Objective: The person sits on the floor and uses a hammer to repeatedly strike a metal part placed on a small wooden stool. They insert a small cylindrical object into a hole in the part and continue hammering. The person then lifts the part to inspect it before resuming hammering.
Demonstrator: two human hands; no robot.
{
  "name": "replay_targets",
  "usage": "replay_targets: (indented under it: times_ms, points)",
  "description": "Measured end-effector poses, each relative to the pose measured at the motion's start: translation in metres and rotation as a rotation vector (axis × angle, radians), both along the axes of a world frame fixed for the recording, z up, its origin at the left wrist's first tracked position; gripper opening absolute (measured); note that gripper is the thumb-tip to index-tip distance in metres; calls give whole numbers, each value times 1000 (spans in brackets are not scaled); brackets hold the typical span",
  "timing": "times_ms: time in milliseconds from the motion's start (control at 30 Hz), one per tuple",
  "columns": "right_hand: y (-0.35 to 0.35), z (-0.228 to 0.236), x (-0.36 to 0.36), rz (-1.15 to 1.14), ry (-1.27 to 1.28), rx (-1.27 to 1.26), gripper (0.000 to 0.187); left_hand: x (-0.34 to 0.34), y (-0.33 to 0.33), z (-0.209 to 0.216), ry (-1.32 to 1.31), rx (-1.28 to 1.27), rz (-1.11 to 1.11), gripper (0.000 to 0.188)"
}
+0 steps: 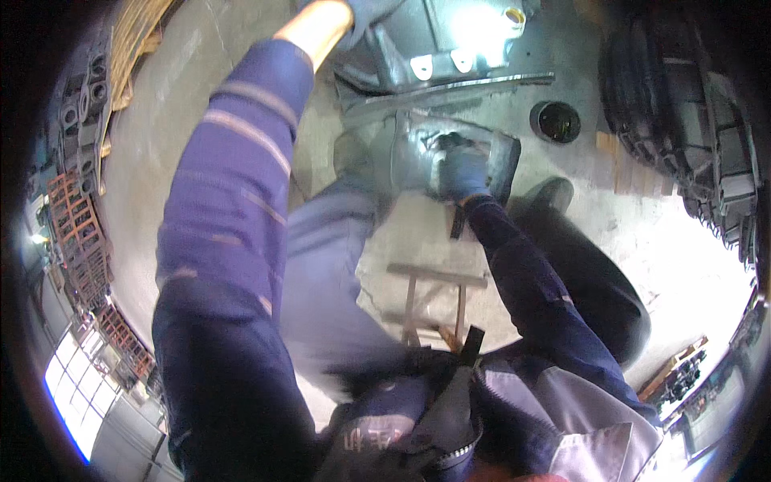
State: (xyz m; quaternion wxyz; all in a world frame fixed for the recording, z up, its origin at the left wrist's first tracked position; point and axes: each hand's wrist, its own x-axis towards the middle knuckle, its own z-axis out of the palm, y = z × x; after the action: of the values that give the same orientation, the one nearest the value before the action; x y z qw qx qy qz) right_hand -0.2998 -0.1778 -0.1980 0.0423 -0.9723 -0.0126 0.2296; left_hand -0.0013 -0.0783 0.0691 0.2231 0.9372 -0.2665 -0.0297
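Observation:
My left arm reaches far forward, and its hand (371,11) in a blue-grey glove is cut off by the top edge, so its fingers are hidden. It is at the left end of a large grey metal part (401,48) with holes and a curved lower flange. My right hand (463,174), also gloved, is closed around something dark that I cannot make out, over a squarish metal piece (418,149) between my feet. A short dark bar (458,223) sticks out below that hand. Strong glare washes out part of the large part.
A black round pot (555,122) stands on the concrete floor to the right. Beyond it are stacked dark castings (683,112). A small wooden stool (438,277) is between my legs. Brown metal racks (79,229) and ring-shaped parts (80,104) line the left side.

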Motion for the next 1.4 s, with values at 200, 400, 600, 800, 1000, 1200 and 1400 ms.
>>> replay_targets:
  times_ms: [200, 400, 600, 800, 1000, 1200, 1400]
  points:
    - [19, -53, 58, 61, -129, 140, 22, -8, 4, 15, 138, 29, 16, 68]
    - [-12, -41, 56, -187, -37, 529, 29, -5, 7, 2, 40, -8, 16, 70]
    - [-65, 74, 8, -926, -69, 1634, 21, -9, 8, 2, 8, -30, 52, 72]
    - [-115, 183, 32, -656, -374, 1815, 49, -7, 6, 10, 119, 113, 25, 69]
    - [-144, 256, 118, -649, -396, 1619, 36, -7, 6, 13, 136, 139, 40, 67]
    - [-135, 246, 173, -451, -707, 1258, 39, -9, 6, 11, 135, 60, 51, 67]
    - [-128, 232, 170, -361, -731, 1246, 33, -5, 8, 3, 128, 38, 52, 67]
